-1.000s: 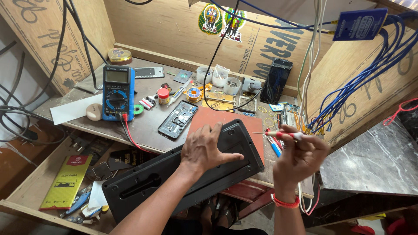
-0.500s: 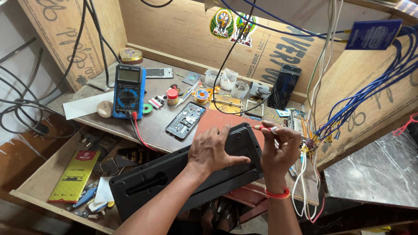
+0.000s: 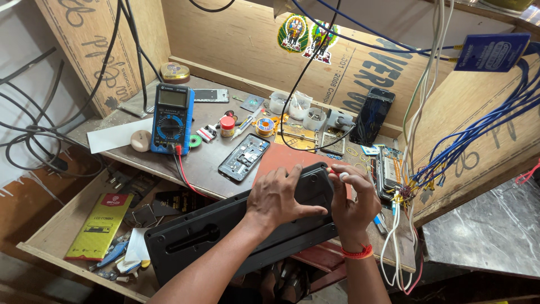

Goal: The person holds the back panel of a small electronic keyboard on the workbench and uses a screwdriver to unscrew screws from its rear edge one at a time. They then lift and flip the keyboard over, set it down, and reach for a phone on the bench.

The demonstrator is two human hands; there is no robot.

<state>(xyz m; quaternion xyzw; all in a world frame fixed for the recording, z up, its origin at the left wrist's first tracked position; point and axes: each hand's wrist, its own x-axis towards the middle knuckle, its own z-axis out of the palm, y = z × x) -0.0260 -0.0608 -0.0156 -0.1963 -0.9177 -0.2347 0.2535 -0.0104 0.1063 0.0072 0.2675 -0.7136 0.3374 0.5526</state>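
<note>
Both hands grip a long black box [image 3: 236, 233] that lies at the front edge of the bench [image 3: 208, 163]. Left hand [image 3: 278, 197] presses flat on top of the box, fingers spread. Right hand [image 3: 351, 205] is curled tight around a small screwdriver [image 3: 339, 174] at the box's far end. Beyond the box lies an opened phone [image 3: 244, 157]. Left of the phone sits a blue meter [image 3: 171, 118].

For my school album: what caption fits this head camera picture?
Left hand steadies a long black device while right hand holds a small tool.
</note>
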